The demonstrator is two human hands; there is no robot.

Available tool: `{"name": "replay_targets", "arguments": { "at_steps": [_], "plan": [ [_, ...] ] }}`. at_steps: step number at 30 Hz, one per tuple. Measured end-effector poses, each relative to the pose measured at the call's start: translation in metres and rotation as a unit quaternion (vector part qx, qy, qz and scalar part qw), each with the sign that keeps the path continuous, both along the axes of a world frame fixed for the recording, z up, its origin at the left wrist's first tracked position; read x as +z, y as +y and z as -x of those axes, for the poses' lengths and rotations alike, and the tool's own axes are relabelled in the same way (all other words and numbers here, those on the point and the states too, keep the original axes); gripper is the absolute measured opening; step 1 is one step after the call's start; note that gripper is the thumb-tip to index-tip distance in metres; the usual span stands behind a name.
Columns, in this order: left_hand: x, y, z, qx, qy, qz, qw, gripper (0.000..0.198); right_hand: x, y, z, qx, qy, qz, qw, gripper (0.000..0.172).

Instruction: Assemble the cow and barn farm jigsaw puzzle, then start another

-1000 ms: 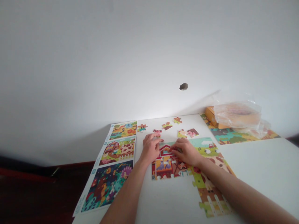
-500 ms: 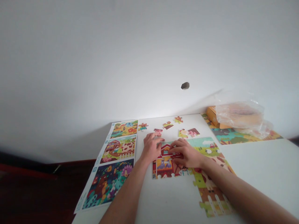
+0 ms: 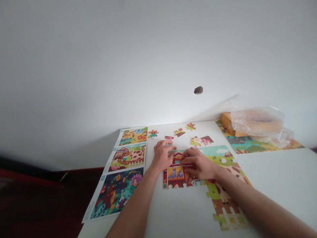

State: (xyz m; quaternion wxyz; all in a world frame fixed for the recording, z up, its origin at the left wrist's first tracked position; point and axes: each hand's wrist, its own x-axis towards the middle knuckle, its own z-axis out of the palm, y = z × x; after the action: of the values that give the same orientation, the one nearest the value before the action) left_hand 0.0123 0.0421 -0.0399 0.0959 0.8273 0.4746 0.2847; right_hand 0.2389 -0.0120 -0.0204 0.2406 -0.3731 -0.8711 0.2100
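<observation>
Where puzzle [image 3: 218, 193] lies, white table [image 3: 279, 178], holed wall [image 3: 123, 72]

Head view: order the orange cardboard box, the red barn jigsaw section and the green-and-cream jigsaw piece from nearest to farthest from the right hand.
1. Red barn jigsaw section: under the right hand.
2. Green-and-cream jigsaw piece: just beyond it.
3. Orange cardboard box: far back right.

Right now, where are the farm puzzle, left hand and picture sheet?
Farm puzzle [image 3: 221, 192]: head view, on its cow section.
Left hand [image 3: 161, 156]: head view, back of the hand.
Picture sheet [image 3: 127, 158]: head view, on its middle picture.
</observation>
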Motion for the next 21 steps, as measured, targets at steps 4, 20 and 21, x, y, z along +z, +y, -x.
{"name": "replay_targets", "arguments": {
  "at_steps": [4,20,21],
  "plan": [
    [0.0003,-0.0008,0.0002,-0.004,0.003,0.004,1.0,0.025,0.0005,0.0,-0.0006,0.004,0.0,0.002,1.0,0.026],
    [0.0022,-0.0005,0.0012,-0.008,0.012,0.014,1.0,0.025,0.0,0.0005,-0.0029,0.021,0.0,-0.005,1.0,0.026],
    [0.0037,-0.001,0.0018,-0.014,0.014,0.016,1.0,0.025,-0.0002,0.0004,-0.003,0.02,0.001,-0.006,1.0,0.025]
  ]
}}
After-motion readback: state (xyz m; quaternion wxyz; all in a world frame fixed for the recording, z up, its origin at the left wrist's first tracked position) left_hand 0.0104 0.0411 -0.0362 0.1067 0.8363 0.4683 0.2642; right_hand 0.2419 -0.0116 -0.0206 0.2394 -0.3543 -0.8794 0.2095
